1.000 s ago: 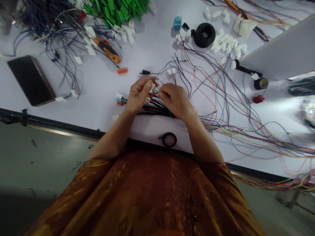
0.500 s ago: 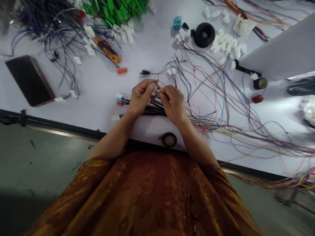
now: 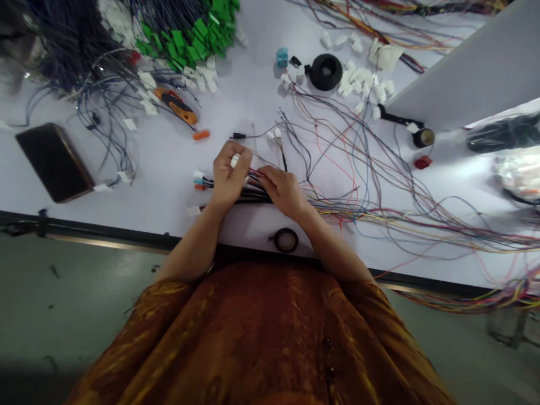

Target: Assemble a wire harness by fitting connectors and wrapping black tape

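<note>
My left hand [image 3: 229,175] is closed around a small white connector [image 3: 234,161], which shows between the thumb and fingers. Red and dark wires [image 3: 255,171] run from it toward my right hand [image 3: 282,190], whose thumb and fingertips pinch them. Beneath both hands lies a bundle of black-sleeved wires [image 3: 253,194]. Its left end carries white, blue and orange connectors [image 3: 199,181]. Another white connector [image 3: 194,211] sits just below those. Close to the table's front edge rests a roll of black tape [image 3: 286,240].
Loose wires [image 3: 379,219] spread across the right side. Green connectors [image 3: 189,42] are heaped at the back left, near an orange-and-black cutter [image 3: 177,106] and a phone [image 3: 54,163]. A larger black tape roll [image 3: 326,72] and white connectors [image 3: 358,79] lie farther back. A grey panel [image 3: 447,67] stands at right.
My hands have drawn slightly apart, the right one lower, and red wire now shows between them. The white connector sits deeper in my left hand. The whole view has shifted a little.
</note>
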Tool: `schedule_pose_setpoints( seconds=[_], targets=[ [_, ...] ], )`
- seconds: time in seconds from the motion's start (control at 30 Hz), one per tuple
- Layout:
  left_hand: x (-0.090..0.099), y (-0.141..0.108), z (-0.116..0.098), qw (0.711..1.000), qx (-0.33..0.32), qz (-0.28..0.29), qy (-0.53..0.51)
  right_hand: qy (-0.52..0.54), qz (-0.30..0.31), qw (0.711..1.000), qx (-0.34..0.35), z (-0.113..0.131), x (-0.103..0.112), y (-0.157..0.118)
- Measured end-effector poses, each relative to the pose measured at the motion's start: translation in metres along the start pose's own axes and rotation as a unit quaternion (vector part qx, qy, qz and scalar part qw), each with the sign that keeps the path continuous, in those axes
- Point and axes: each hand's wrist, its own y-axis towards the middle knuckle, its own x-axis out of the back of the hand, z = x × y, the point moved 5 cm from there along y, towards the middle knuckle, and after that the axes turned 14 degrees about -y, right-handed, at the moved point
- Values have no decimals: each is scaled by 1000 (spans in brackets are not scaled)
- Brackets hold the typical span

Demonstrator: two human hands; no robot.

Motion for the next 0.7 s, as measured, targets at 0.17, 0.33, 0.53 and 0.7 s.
schedule_pose_setpoints(
  seconds=[0.17, 0.33, 0.53, 0.7],
  targets=[
    [6, 7, -2, 996, -54, -65, 30, -18, -44, 999, -2, -18, -5, -12],
    [-3, 11, 10, 990, 62, -71, -108, 0, -74, 997, -12, -29, -4, -22],
    [2, 20, -8, 996, 41, -26, -73, -51, -96, 994, -22, -34, -1, -34],
    [2, 23, -7, 994, 79, -2, -71, -9, -98, 995, -17, -44, 7, -38]
  ],
)
